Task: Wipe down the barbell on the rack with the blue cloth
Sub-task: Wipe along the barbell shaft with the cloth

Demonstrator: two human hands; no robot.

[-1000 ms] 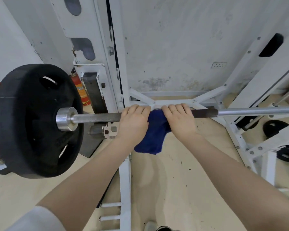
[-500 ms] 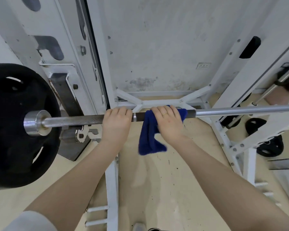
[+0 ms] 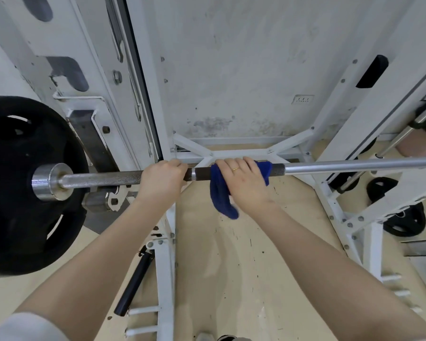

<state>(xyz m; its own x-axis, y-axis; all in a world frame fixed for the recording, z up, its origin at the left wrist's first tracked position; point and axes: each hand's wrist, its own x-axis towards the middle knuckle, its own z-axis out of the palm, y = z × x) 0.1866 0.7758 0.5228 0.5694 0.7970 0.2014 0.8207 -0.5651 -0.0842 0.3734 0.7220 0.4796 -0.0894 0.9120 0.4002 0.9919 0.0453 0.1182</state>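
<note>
left hand [image 3: 161, 179] wrapped bare on barbell [image 3: 330, 167] | right hand [image 3: 246, 183] just beside it, clamping blue cloth [image 3: 221, 195] round bar, tail hanging below palm | black plate [image 3: 22, 183] far side of left hand | white rack [image 3: 143, 99] behind

I see a white rack [image 3: 143, 99] carrying the barbell [image 3: 103, 179], which runs across mid-frame. A black weight plate [image 3: 17, 183] sits on the bar at the left edge. The beige floor [image 3: 244, 267] bears the rack's base; black plates [image 3: 403, 217] lie at right.
</note>
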